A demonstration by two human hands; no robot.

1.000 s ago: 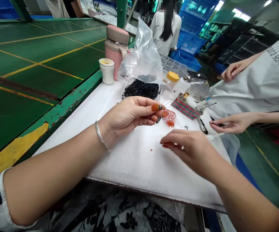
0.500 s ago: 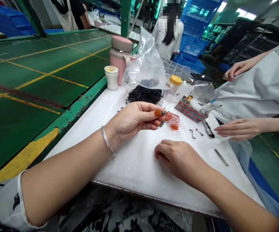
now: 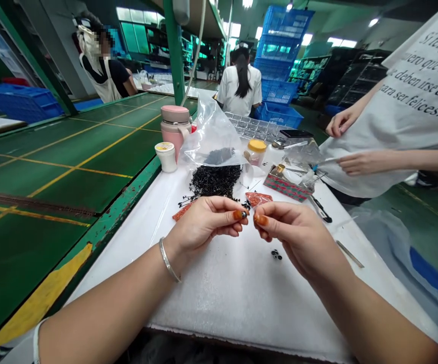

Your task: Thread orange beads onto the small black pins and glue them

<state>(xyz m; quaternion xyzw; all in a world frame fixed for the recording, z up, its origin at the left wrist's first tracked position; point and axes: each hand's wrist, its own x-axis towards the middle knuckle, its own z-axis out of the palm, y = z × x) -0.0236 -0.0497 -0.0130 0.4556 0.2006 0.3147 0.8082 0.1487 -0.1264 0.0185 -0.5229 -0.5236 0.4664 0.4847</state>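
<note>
My left hand (image 3: 207, 222) is closed in a pinch on a small dark shiny bead-like piece (image 3: 244, 215) above the white tabletop (image 3: 204, 293). Close by on the right, a small gap away, my right hand (image 3: 298, 230) has its thumb and fingertips pressed together; whatever they hold is too small to make out. Beneath the right hand lies a little cluster of black-and-white pieces (image 3: 276, 255). Beyond both hands are a heap of thin black parts (image 3: 219, 179) and a clear packet of orange-red bits (image 3: 259, 198). Another orange-red packet (image 3: 181, 211) is partly hidden behind my left hand.
A clear plastic bag (image 3: 211, 144), white jar (image 3: 166, 156), pink flask (image 3: 173, 126) and yellow-lidded jar (image 3: 257, 147) stand farther back. At right are a patterned box (image 3: 285, 186), a cutter (image 3: 322, 210) and a metal strip (image 3: 350, 254). A co-worker's hands (image 3: 368, 163) are beyond.
My right hand has risen from the tabletop to beside my left fingertips. The black-and-white pieces now show below it. The view has tilted upward, and the co-worker's nearer hand has moved off the table.
</note>
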